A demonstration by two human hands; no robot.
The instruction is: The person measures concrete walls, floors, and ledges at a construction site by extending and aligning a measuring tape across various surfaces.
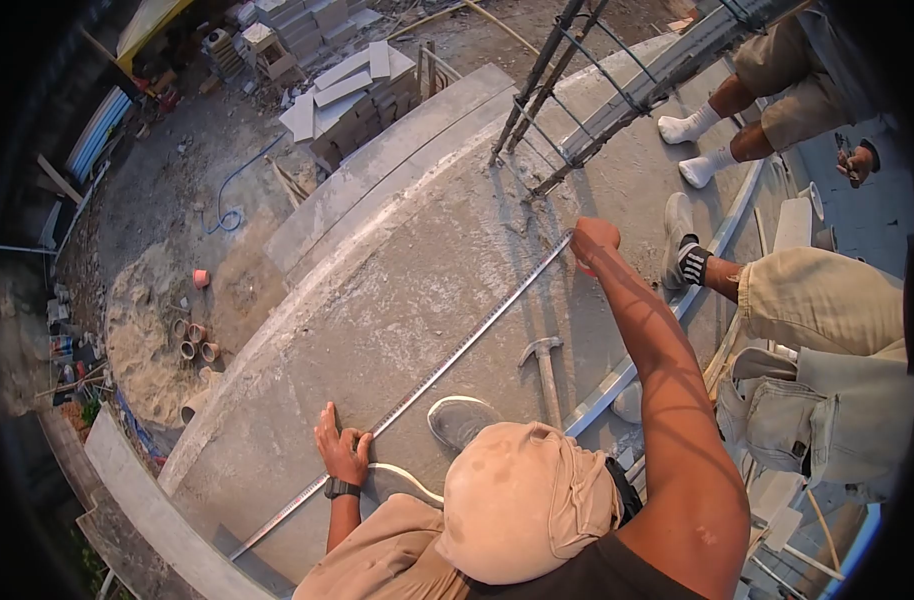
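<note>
A long metal measuring tape [477, 332] runs diagonally across the grey concrete slab [377, 320]. Its upper end meets my right hand [595, 242], which is closed in a fist around it. Something red shows just under that fist, only partly visible. My left hand [343, 448], with a black watch at the wrist, lies on the slab with fingers spread, its thumb side against the tape. A claw hammer [547, 375] rests on the slab below my right hand, by my grey shoe [459, 420]. My beige-clad knee [527, 500] is bent between my arms.
Rebar and a concrete post [617, 90] cross the upper right. At right stand people's legs in beige trousers [822, 295], beside a metal bar [712, 255]. Past the slab's curved edge lie stacked blocks [352, 95], a sand pile [142, 330] and a blue hose [227, 218].
</note>
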